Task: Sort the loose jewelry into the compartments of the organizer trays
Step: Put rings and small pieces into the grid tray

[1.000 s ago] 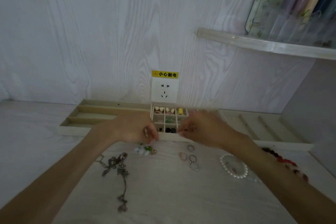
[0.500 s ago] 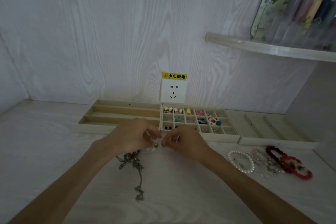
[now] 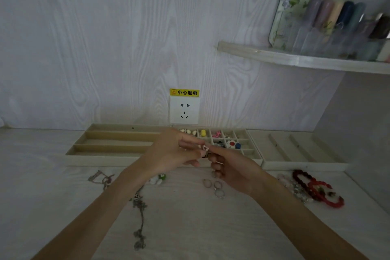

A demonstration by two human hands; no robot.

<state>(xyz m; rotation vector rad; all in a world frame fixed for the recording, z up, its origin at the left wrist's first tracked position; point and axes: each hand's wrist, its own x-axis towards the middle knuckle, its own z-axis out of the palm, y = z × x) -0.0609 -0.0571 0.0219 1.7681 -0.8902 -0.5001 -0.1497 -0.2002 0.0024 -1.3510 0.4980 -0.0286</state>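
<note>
My left hand and my right hand meet fingertip to fingertip just above the near edge of the gridded tray, and between them I pinch a small pink-and-white piece, my left fingers curled round it from one side and my right fingers from the other; what sort of piece it is I cannot tell. Just beyond my fingertips the gridded tray holds pale beads, a yellow bead, a pink piece and a white flower with a red centre, each in its own cell. Beyond my left hand lies the long-slot tray, and past my right hand the slanted-divider tray. Under my right hand, on the table, sit a few loose rings. Below my left wrist lie a green-and-white charm and a dark metal chain trailing toward me. Outside my right forearm lie a red bead bracelet and a clear bead strand, touching each other.
</note>
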